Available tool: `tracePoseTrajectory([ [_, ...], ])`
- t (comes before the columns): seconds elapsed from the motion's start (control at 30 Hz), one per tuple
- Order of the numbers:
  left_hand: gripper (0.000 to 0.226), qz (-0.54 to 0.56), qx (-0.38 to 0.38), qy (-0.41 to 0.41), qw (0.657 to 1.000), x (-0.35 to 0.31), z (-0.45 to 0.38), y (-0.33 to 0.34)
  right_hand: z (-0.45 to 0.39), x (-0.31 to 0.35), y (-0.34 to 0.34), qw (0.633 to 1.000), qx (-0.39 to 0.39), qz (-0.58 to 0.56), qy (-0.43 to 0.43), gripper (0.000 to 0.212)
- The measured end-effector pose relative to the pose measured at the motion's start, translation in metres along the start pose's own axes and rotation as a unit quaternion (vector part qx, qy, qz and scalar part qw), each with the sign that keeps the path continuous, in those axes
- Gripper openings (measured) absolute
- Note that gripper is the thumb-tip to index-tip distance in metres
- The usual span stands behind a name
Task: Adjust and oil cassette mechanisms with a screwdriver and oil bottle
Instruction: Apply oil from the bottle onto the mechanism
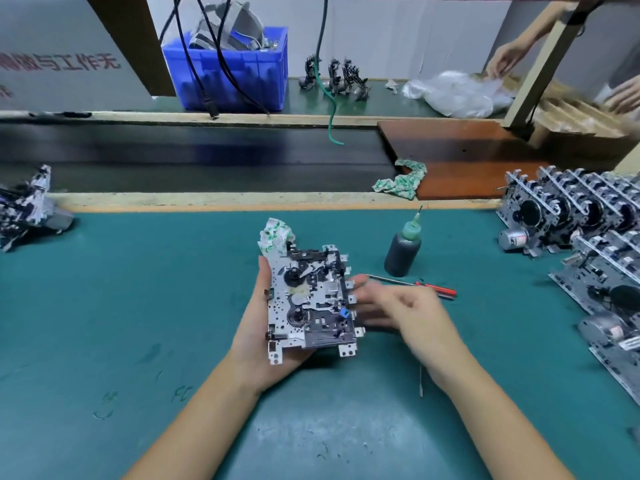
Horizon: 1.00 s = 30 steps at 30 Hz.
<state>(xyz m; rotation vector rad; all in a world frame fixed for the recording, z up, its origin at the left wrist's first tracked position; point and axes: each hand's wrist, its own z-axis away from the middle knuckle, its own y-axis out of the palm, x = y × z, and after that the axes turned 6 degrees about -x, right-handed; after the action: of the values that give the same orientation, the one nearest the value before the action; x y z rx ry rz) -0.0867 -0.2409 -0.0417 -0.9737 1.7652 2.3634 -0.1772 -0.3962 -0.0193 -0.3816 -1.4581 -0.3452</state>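
While the left hand (263, 327) grips the cassette mechanism (311, 303) (a cloth (275, 239) bunched at its far end), the right hand (398, 308) touches its right edge, fingers relaxed; screwdriver (420, 285) and oil bottle (402, 249) sit just beyond, on the green mat (138, 306).

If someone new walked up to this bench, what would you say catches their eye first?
Most likely the cassette mechanism, held up at centre over the green mat in the left hand, with the right hand at its right edge. Just behind stand the dark oil bottle and the red-handled screwdriver lying flat. Rows of similar mechanisms crowd the right side.
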Motion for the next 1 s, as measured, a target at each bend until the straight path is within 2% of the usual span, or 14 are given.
tracePoseTrajectory([
  [0.03,0.082,-0.003,-0.032,0.007,0.999,-0.001,-0.003,-0.005,-0.004,-0.002,-0.005,0.996,-0.085,-0.023,-0.024,0.031],
  [0.1,0.09,0.006,-0.09,-0.003,0.996,0.0,-0.01,-0.013,-0.014,-0.004,-0.017,0.965,-0.25,-0.042,-0.072,0.023],
  [0.13,0.091,0.016,-0.102,-0.01,0.995,0.0,-0.013,-0.014,-0.019,-0.004,-0.023,0.949,-0.3,-0.033,-0.087,0.016],
  [0.17,0.092,0.029,-0.108,-0.014,0.994,0.0,-0.014,-0.013,-0.025,-0.004,-0.028,0.943,-0.319,-0.018,-0.093,0.008],
  [0.2,0.092,0.042,-0.113,-0.02,0.992,0.0,-0.015,-0.013,-0.031,-0.004,-0.03,0.945,-0.315,0.006,-0.089,0.013],
  [0.3,0.095,0.077,-0.115,-0.034,0.99,-0.003,-0.013,-0.017,-0.051,-0.008,-0.029,0.957,-0.267,0.11,-0.034,0.048],
  [0.37,0.096,0.093,-0.111,-0.038,0.989,-0.003,-0.011,-0.019,-0.056,-0.012,-0.02,0.955,-0.253,0.151,-0.031,0.044],
  [0.47,0.094,0.079,-0.122,-0.042,0.988,-0.002,-0.011,-0.017,-0.055,-0.017,-0.013,0.946,-0.261,0.177,-0.076,0.02],
  [0.6,0.084,0.058,-0.151,-0.041,0.986,-0.003,-0.012,-0.016,-0.049,-0.01,-0.015,0.961,-0.235,0.083,-0.118,0.008],
  [0.73,0.078,0.036,-0.162,-0.041,0.985,-0.003,-0.012,-0.014,-0.038,-0.002,-0.012,0.985,-0.173,0.004,-0.008,0.004],
  [0.83,0.078,0.037,-0.159,-0.038,0.986,-0.002,-0.012,-0.013,-0.032,0.002,-0.008,0.989,-0.118,-0.084,0.028,0.014],
  [0.9,0.079,0.039,-0.154,-0.038,0.987,-0.003,-0.011,-0.014,-0.03,0.007,-0.008,0.979,-0.094,-0.178,0.026,0.022],
  [1.0,0.078,0.044,-0.144,-0.04,0.988,-0.003,-0.01,-0.013,-0.03,0.011,-0.008,0.919,-0.093,-0.376,0.076,0.024],
])
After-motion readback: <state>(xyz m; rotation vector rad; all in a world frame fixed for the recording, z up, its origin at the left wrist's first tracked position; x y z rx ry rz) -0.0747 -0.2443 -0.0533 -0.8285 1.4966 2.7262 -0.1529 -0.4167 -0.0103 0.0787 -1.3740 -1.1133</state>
